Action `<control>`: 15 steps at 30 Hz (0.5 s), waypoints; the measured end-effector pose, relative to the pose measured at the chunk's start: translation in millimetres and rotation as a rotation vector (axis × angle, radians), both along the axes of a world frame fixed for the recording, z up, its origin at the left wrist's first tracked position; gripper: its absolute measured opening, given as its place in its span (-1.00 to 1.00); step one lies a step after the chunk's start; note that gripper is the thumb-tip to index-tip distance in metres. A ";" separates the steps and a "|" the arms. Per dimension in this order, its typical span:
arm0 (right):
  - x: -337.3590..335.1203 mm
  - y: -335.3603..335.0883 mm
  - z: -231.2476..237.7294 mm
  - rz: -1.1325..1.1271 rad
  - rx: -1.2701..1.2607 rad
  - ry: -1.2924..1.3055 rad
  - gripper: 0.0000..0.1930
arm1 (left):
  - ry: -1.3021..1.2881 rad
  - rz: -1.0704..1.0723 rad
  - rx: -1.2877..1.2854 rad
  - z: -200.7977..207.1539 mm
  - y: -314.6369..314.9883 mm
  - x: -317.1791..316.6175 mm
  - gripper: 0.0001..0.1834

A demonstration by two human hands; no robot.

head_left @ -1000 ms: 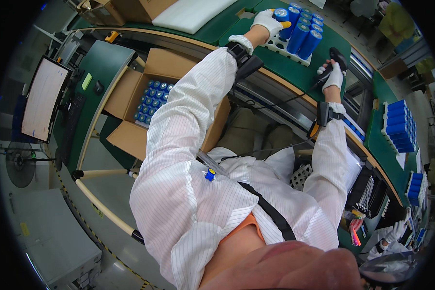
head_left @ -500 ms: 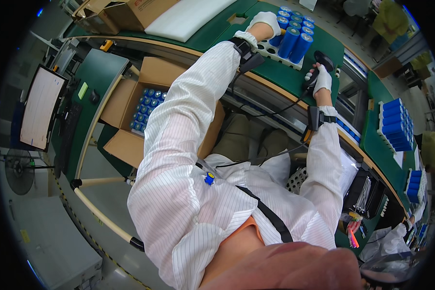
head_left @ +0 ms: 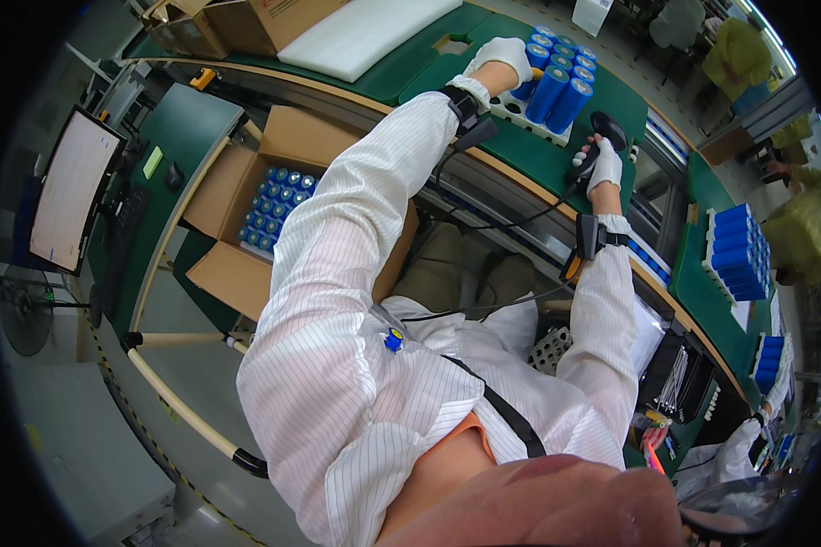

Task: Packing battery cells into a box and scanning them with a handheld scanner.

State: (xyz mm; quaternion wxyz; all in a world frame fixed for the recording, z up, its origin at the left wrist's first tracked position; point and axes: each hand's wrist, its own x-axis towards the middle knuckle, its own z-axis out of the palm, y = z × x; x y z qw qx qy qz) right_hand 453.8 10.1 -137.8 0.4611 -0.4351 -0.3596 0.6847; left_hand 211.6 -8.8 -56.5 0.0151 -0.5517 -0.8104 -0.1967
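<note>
Several blue cylindrical battery cells [head_left: 548, 94] stand upright in a white holed tray [head_left: 511, 111] on the green bench top. My left hand [head_left: 500, 60], in a white glove with bare fingertips, closes around a cell at the tray's left side; part of its fingers is hidden behind the glove and cells. To the right of the tray, my right hand [head_left: 605, 166], gloved the same way, grips a black corded handheld scanner [head_left: 608, 130]. The scanner's head points toward the cells, apart from them. Its cable [head_left: 529, 219] hangs over the bench edge.
An open cardboard box [head_left: 219, 196] with more blue cells stands below the bench at left. White foam [head_left: 365, 41] and a brown carton [head_left: 255, 27] lie at the back left. Another tray of cells [head_left: 739, 251] rests on the right bench. A monitor [head_left: 77, 191] stands far left.
The whole view has shifted slightly. Both hands keep nearly the same places by the tray, the scanner still in my right. At far right, a person in yellow shows more fully.
</note>
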 end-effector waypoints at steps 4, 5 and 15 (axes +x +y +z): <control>-9.5 -4.0 -0.4 0.022 0.008 -0.029 -0.81 | -0.110 -0.034 0.074 -16.0 -19.9 -20.2 -0.44; -5.2 -1.7 -5.3 0.008 0.003 -0.019 -0.81 | -0.171 -0.072 0.106 -18.8 -31.2 -19.1 -0.42; 3.5 27.2 -16.4 0.073 -0.027 0.077 -0.80 | -0.161 0.139 -0.082 -168.5 -275.7 -128.9 -0.61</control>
